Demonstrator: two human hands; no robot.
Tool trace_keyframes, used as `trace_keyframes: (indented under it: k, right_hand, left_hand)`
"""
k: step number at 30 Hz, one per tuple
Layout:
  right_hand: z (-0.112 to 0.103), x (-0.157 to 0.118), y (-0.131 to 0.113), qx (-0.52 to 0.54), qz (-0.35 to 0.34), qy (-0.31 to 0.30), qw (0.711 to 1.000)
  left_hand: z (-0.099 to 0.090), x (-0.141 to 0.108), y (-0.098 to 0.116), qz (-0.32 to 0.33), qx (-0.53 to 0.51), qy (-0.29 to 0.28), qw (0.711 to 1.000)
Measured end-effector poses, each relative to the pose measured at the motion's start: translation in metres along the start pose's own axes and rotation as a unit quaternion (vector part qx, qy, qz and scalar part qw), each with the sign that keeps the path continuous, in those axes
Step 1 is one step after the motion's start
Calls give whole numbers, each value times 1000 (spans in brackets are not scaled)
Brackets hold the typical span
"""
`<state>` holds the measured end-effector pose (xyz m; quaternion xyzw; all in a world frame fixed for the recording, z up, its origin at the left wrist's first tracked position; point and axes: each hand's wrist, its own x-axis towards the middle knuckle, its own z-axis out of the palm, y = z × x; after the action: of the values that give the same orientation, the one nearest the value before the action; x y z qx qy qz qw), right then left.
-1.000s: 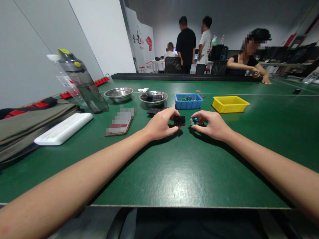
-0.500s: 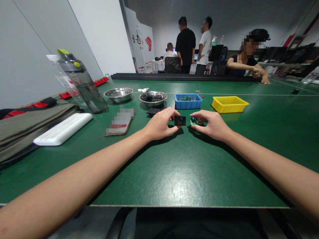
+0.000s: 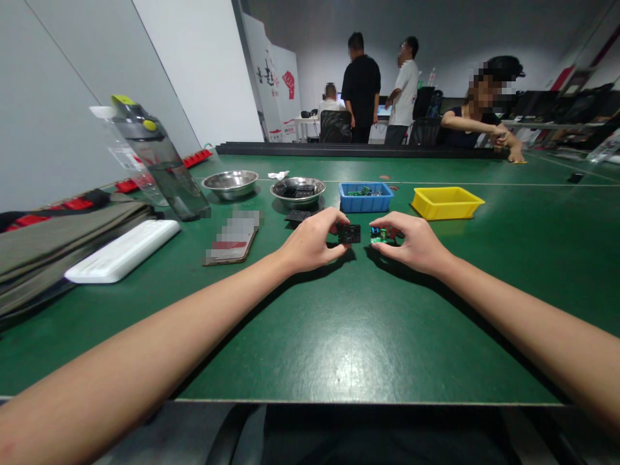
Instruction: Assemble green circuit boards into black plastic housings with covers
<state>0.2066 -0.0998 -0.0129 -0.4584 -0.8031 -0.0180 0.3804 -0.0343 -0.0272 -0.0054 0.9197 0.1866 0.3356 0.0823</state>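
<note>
My left hand (image 3: 317, 240) pinches a small black plastic housing (image 3: 349, 234) between thumb and fingers, just above the table. Facing it across a narrow gap, my right hand (image 3: 411, 242) grips a small green circuit board (image 3: 378, 236) with blue parts on it. The housing and the board do not touch. Behind my left hand, another black plastic piece (image 3: 297, 217) lies on the green table (image 3: 339, 336). Past my hands stands a blue bin (image 3: 365, 204) with several green boards in it. A steel bowl (image 3: 298, 201) beside it contains black pieces.
A yellow bin (image 3: 446, 205) is at the right and a second steel bowl (image 3: 231, 187) at the left. A phone (image 3: 235, 239), a white power bank (image 3: 123, 252), a bag (image 3: 62, 252) and a water bottle (image 3: 165, 168) occupy the left side. Across the table a person (image 3: 489, 110) works.
The board in my right hand has turned slightly, so more of its green face and parts show. My left hand has barely moved. In the background, a standing person has shifted right.
</note>
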Motion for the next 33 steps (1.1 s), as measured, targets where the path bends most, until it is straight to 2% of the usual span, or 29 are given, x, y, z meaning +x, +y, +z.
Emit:
trace_keyframes:
  k: [7,13,19,33]
  right_hand:
    - [0,0,1,3,-10,-7,1000]
    - [1,0,-1,25,29,8,999]
    - [-1,1,-2,26,37,2,999]
    - [-3,1,-4,6,-6,-2,1000]
  left_hand:
    - [3,0,-1,5,-50,16,999]
    - [2,0,-1,1,-43,10,999]
    - [1,0,0,-4,-34,0,999]
    - [-1,1,2,-7,17,-5,1000]
